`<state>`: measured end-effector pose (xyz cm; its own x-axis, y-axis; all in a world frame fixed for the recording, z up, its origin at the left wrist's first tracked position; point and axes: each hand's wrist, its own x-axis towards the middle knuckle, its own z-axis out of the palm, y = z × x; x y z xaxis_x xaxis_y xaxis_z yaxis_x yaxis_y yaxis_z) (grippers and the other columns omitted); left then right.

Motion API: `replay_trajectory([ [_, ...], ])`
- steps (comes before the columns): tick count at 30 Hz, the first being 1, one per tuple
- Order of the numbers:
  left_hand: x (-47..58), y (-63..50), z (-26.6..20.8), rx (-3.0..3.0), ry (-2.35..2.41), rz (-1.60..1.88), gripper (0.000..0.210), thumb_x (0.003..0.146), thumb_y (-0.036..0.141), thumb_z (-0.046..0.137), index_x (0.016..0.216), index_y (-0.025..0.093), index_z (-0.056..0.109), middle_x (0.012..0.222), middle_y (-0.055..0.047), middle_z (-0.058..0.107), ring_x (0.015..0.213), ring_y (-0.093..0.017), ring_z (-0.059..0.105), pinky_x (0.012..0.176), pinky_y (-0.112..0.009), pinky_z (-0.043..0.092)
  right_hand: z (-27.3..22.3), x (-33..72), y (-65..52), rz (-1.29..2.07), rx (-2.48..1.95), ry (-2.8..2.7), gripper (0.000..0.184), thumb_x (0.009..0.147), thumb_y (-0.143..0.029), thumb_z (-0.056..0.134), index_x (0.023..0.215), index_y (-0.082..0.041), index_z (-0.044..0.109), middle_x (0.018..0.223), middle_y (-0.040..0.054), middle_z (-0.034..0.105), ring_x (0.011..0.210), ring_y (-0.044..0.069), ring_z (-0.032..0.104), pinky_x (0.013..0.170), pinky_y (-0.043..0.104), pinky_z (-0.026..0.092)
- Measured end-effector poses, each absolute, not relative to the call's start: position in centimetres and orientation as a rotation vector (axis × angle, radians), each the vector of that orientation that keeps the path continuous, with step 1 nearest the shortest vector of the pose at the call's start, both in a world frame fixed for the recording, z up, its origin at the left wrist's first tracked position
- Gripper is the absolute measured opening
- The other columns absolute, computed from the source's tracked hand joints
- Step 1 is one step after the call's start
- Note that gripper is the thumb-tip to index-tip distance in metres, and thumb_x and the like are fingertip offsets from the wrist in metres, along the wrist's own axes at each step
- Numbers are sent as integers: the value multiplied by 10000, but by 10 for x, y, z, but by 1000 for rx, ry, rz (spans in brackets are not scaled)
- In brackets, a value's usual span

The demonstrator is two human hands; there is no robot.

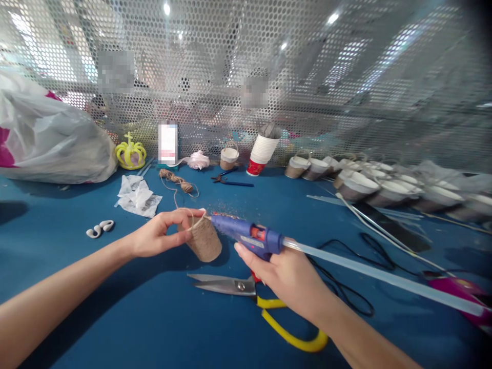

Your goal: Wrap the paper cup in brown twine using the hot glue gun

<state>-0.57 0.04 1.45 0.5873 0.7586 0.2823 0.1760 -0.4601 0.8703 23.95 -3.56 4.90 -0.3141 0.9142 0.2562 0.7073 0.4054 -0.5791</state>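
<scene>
Head view showed the left hand (163, 233) holding a rough, tapered brown cup (206, 242) left of centre, the right hand (288, 269) gripping a smooth blue glue gun (234, 227), its nozzle (209, 218) apparently touching twine (198, 222).

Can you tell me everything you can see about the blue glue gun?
The glue gun has a shiny, purplish-blue body that looks like plastic, with a reddish-orange part and a pale label. A long, cloudy, see-through glue stick pokes out of its back. The person's right hand holds it above the blue table, hiding most of the handle. Its nose points left, right up by the rim of the brown cup; I can't tell whether they touch.
</scene>
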Motion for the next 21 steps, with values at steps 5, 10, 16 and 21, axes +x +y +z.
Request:
replay_trajectory([
  [5, -7, 0, 13, 1968, 756, 851, 180, 858, 260, 495, 721, 144, 501, 1266, -151, 519, 1210, -262, 447, 984, -399, 347, 51, 238, -42, 614, -1407, -2071, 229, 770, -366, 537, 601, -211, 525, 556, -18, 589, 501, 129, 515, 564, 250, 465],
  [10, -7, -1, 14, 1983, 757, 851, 172, 861, 246, 489, 721, 147, 501, 1235, -141, 541, 1234, -248, 426, 988, -377, 349, 51, 234, -47, 681, -1368, -2063, 189, 780, -342, 539, 644, -211, 538, 577, -25, 580, 524, 120, 507, 576, 232, 457],
  [16, -6, -1, 15, 1999, 781, 846, 191, 864, 262, 484, 710, 149, 486, 1220, -141, 554, 1211, -248, 449, 974, -379, 363, 52, 227, -51, 686, -1356, -2071, 175, 778, -338, 550, 670, -205, 514, 550, -38, 540, 463, 104, 460, 496, 227, 426],
  [21, -6, -1, 16, 1999, 781, 841, 222, 864, 305, 484, 708, 148, 489, 1221, -140, 555, 1218, -250, 443, 981, -383, 360, 52, 231, -49, 667, -1359, -2093, 188, 785, -343, 535, 655, -207, 526, 578, -24, 569, 519, 121, 500, 558, 240, 446],
])
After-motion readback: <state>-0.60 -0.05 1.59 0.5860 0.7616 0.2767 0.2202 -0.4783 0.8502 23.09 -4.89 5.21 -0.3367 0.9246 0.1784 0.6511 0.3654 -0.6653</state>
